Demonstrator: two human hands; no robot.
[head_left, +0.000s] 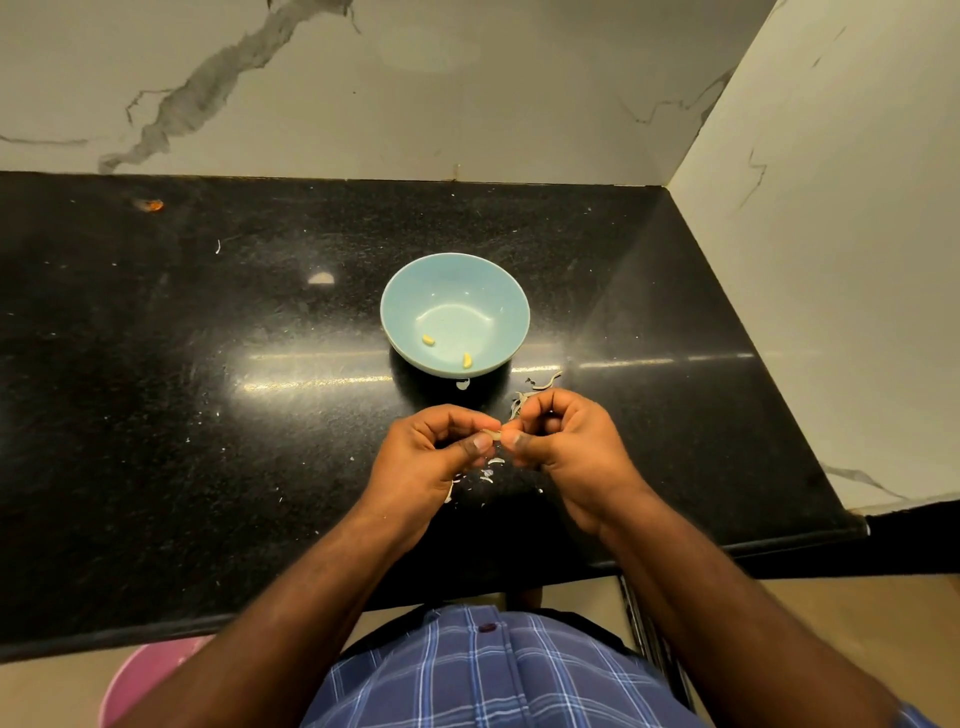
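Two peeled cloves (428, 340) lie in the blue bowl (452, 291) at frame centre. Just below it, the left hand (431, 457) and right hand (566, 441) together pinch a third clove (492, 434), apparently partly skinned, above peel scraps (535, 387) on the surface (208, 364).

**Two hands pinch a small clove over a black counter**

The left hand (436, 457) and right hand (563, 441) pinch a small pale clove (492, 434) between their fingertips. Papery peels (530, 392) lie beneath and beside them. Just beyond, a blue bowl (410, 291) holds 2 yellow pieces (428, 340).
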